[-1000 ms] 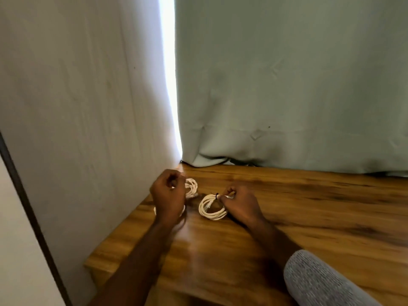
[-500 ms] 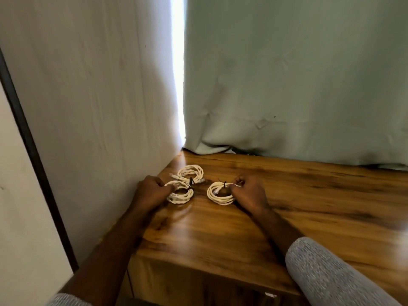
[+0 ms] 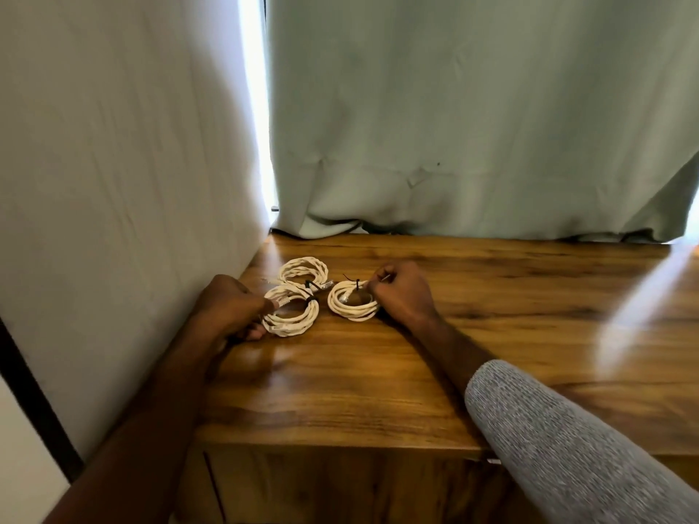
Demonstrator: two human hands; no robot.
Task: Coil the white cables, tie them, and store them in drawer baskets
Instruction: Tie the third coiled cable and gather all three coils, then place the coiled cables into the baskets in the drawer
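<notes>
On a wooden bench (image 3: 378, 391), the left hand (image 3: 230, 310) grips one tied white coil (image 3: 290, 315); the right hand (image 3: 403, 293) pinches another coil (image 3: 350, 302). Tying looks finished; next, lift them toward drawer baskets, unseen here.

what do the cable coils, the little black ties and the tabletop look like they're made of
Cable coils: white, matte, flexible jacket, probably plastic; strands look twisted together, with clear plug ends.
Black ties: thin and dark, likely plastic or wire ties; too small to tell.
Tabletop: warm brown wood grain with a glossy finish, shown by the bright reflections; solid wood or laminate cannot be told apart.
</notes>
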